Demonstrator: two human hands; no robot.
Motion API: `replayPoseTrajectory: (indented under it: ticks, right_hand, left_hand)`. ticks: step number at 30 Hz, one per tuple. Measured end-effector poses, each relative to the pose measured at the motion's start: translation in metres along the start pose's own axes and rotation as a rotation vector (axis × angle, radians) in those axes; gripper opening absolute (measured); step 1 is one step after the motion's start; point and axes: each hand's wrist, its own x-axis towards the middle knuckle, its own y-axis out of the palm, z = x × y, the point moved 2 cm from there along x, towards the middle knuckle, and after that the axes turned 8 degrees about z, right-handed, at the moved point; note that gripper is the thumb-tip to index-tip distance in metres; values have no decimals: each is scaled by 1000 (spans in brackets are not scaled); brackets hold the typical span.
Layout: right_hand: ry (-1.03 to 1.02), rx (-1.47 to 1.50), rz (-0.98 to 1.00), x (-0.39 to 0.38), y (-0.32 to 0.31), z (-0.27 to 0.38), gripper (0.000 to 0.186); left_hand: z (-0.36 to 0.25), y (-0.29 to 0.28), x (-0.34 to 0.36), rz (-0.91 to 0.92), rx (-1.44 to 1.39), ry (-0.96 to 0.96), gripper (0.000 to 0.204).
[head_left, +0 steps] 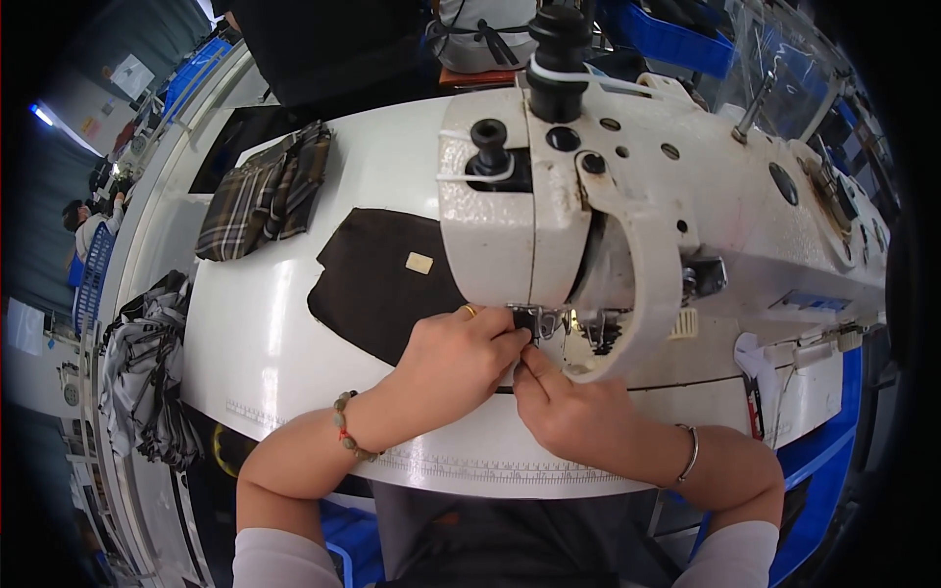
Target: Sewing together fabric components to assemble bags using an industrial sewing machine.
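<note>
At the presser foot (547, 323) of a white sewing machine (490, 225), my left hand (456, 358) has its fingers bent and pressed together on a small dark item that they mostly hide. My right hand (569, 412) is just to its right, fingertips pinched against the same spot, touching or nearly touching the left thumb. Behind my left hand lies a dark cut panel (368, 279) with a small pale label (420, 263) on it, its near part hidden by that hand.
Folded plaid fabric (263, 196) lies at the back left; grey rumpled fabric (142, 363) hangs at the left edge. A white clip-like object (753, 358) sits right. Blue bins (667, 29) stand behind. A co-worker (88, 225) is at far left.
</note>
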Motion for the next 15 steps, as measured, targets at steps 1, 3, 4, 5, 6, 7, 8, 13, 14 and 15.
replayPoseTrajectory:
  ticks: [1, 3, 4, 5, 6, 7, 8, 13, 14, 15]
  right_hand:
    - [3, -8, 5, 2, -1, -1, 24]
    - [9, -18, 8, 2, -2, -2, 24]
    - [-3, -20, 16, 1, -2, -3, 24]
    - [-14, -22, 24, 0, -1, -4, 24]
    - [-12, -23, 22, 2, -4, -4, 24]
    - [-23, -45, 41, 5, -8, -5, 25]
    - [-34, -67, 60, 6, -10, -4, 25]
    - [11, 30, 20, 6, -7, -6, 28]
    - [53, 100, 3, 7, -9, -7, 34]
    - [56, 96, 5, 6, -8, -9, 34]
  left_hand:
    - [0, -1, 1, -1, 0, 1, 25]
    - [1, -4, 2, 54, -28, -38, 21]
    - [3, -9, 3, 54, -28, -34, 21]
    - [6, -15, 4, 35, -147, -67, 17]
    - [10, -21, 3, 17, -264, -100, 14]
    - [16, -23, 3, 18, -263, -97, 14]
    - [23, -24, 3, -8, -293, -133, 12]
    - [16, -28, -6, 61, 41, -101, 31]
    - [9, -21, -14, 124, 194, -130, 41]
    - [-5, -22, -15, 231, 287, -216, 42]
